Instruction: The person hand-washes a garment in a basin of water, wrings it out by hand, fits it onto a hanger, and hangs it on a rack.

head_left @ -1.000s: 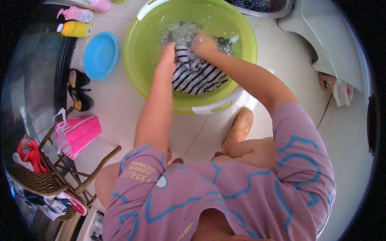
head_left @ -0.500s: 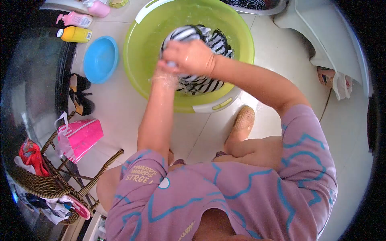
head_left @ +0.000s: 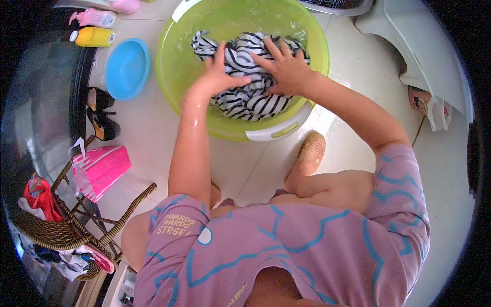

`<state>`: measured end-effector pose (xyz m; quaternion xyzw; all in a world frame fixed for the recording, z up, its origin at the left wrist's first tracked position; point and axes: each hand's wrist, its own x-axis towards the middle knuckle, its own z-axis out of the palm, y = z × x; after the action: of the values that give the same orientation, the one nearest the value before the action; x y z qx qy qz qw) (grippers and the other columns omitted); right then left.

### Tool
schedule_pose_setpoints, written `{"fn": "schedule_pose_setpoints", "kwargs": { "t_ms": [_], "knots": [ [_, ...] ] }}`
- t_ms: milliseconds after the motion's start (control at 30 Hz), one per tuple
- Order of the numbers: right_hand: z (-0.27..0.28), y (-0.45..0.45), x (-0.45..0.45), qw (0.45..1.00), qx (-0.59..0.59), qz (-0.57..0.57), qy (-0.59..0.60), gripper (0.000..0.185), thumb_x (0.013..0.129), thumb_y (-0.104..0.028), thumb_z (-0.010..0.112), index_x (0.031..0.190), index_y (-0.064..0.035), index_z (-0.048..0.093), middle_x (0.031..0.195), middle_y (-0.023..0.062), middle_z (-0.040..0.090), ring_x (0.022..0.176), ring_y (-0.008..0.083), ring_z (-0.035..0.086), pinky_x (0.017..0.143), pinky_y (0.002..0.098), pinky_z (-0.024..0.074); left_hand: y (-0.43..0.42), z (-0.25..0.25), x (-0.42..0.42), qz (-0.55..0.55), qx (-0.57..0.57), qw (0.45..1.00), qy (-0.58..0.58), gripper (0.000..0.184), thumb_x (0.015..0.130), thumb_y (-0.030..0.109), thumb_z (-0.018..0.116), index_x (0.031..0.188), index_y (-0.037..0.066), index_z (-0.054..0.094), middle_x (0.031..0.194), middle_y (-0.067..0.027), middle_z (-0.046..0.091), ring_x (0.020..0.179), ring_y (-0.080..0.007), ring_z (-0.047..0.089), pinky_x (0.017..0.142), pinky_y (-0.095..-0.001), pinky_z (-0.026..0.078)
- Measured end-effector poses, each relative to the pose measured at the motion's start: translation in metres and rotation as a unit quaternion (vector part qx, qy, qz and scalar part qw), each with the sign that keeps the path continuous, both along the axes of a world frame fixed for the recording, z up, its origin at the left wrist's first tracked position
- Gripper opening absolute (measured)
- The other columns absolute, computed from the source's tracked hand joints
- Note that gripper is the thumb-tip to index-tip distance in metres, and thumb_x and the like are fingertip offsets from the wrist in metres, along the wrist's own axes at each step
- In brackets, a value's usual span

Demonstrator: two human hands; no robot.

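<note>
A black-and-white striped garment (head_left: 261, 105) lies bunched and wet inside a large green basin (head_left: 169, 77) with water in it. My left hand (head_left: 216, 78) is at the garment's left side, thumb and fingers spread apart. On the right, my right hand (head_left: 289, 71) rests over the cloth with its fingers fanned out. Neither hand is closed around the fabric. Parts of the garment under my hands are hidden.
A light-blue bowl (head_left: 128, 69) sits left of the basin, near a yellow bottle (head_left: 94, 37) and a pink pump bottle (head_left: 96, 18). Black shoes (head_left: 102, 115), a pink bag (head_left: 106, 169) and a wicker chair (head_left: 120, 217) are at left. A metal basin (head_left: 342, 6) stands at upper right.
My hands were pressed together on part of the garment above the basin. They have since parted and spread, and the garment lies wider across the basin.
</note>
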<state>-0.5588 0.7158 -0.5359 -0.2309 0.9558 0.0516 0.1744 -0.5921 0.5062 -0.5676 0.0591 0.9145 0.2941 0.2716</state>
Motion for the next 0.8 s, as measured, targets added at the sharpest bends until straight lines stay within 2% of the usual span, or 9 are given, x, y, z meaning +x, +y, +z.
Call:
{"fn": "schedule_pose_setpoints", "kwargs": {
  "t_ms": [100,233,333,400,467,533,633,733,800],
  "knots": [
    [-0.045,-0.004,-0.008,0.996,-0.035,0.018,0.085,0.053,0.079,-0.023,0.063,0.13,-0.0198,0.05,0.138,0.0232,0.04,0.112,0.0441,0.051,0.081,0.0623,0.0466,0.013,-0.031,0.004,0.008,0.011,1.0,-0.002,0.119,0.06,0.034,0.083,0.149,0.012,0.008,0.141,-0.0303,0.032,0.129,-0.0439,0.037,0.107,-0.0447,0.033],
    [-0.077,-0.018,-0.04,0.997,-0.037,-0.063,-0.013,0.037,0.083,-0.021,0.057,0.12,-0.015,0.059,0.127,0.0273,0.049,0.099,0.0383,0.061,0.079,0.0515,0.0518,0.009,-0.056,-0.005,0.058,0.082,0.984,0.15,0.096,0.07,0.026,0.077,0.148,0.017,0.022,0.14,-0.0257,0.039,0.125,-0.0393,0.044,0.101,-0.0413,0.039],
    [-0.092,-0.016,-0.049,0.966,-0.171,-0.162,-0.102,0.034,0.083,-0.026,0.057,0.109,-0.0043,0.064,0.115,0.0297,0.057,0.096,0.0364,0.063,0.083,0.0456,0.051,0.003,-0.033,-0.003,0.224,0.148,0.96,0.079,0.086,0.077,0.033,0.072,0.146,0.012,0.027,0.142,-0.0258,0.037,0.128,-0.0397,0.04,0.103,-0.0394,0.037],
    [-0.091,-0.019,-0.048,0.879,-0.297,-0.327,-0.18,0.041,0.082,-0.031,0.059,0.105,0.0026,0.064,0.112,0.0302,0.059,0.098,0.0376,0.062,0.086,0.0437,0.0497,0.009,-0.035,0.004,0.332,0.144,0.929,0.079,0.085,0.078,0.039,0.072,0.144,0.006,0.029,0.142,-0.0237,0.038,0.129,-0.0351,0.041,0.105,-0.0403,0.035],
    [-0.093,-0.023,-0.038,0.676,-0.468,-0.506,-0.262,0.07,0.077,-0.043,0.066,0.116,0.0137,0.051,0.114,0.0317,0.057,0.104,0.04,0.059,0.091,0.041,0.0475,0.019,-0.042,0.012,0.434,0.21,0.876,0.022,0.081,0.081,0.055,0.064,0.138,0.003,0.039,0.139,-0.0202,0.044,0.125,-0.0322,0.045,0.103,-0.0446,0.038],
    [-0.068,-0.029,-0.025,0.735,-0.46,-0.452,-0.209,0.085,0.075,-0.044,0.068,0.122,0.0191,0.037,0.113,0.033,0.057,0.106,0.0384,0.059,0.091,0.0406,0.0474,0.019,-0.047,0.01,0.446,0.389,0.785,-0.18,0.079,0.082,0.059,0.061,0.136,0.004,0.043,0.133,-0.018,0.05,0.12,-0.0313,0.05,0.1,-0.0461,0.041],
    [0.003,-0.039,0.004,0.815,-0.466,-0.32,-0.124,0.076,0.078,-0.034,0.069,0.124,0.0158,0.033,0.108,0.0303,0.059,0.098,0.0339,0.062,0.089,0.0381,0.0478,0.017,-0.044,0.011,0.394,0.502,0.727,-0.256,0.097,0.082,0.063,0.057,0.149,0.009,0.011,0.144,-0.0188,0.035,0.127,-0.0314,0.043,0.097,-0.0494,0.044],
    [0.054,-0.049,0.032,0.877,-0.428,-0.2,-0.09,0.084,0.079,-0.035,0.068,0.131,0.0149,0.025,0.106,0.0364,0.056,0.097,0.0435,0.06,0.085,0.0416,0.0495,0.023,-0.054,0.005,0.355,0.565,0.686,-0.291,0.078,0.084,0.067,0.05,0.131,0.005,0.048,0.128,-0.0159,0.053,0.116,-0.0281,0.053,0.097,-0.0431,0.046],
    [0.055,-0.053,0.041,0.907,-0.407,-0.1,-0.036,0.074,0.083,-0.038,0.063,0.132,0.0059,0.029,0.099,0.0311,0.059,0.085,0.0441,0.062,0.074,0.0459,0.0518,0.035,-0.054,0.008,0.278,0.681,0.603,-0.31,0.063,0.092,0.054,0.044,0.125,0.001,0.051,0.121,-0.0148,0.058,0.107,-0.0282,0.058,0.095,-0.0424,0.048]
  ]
}}
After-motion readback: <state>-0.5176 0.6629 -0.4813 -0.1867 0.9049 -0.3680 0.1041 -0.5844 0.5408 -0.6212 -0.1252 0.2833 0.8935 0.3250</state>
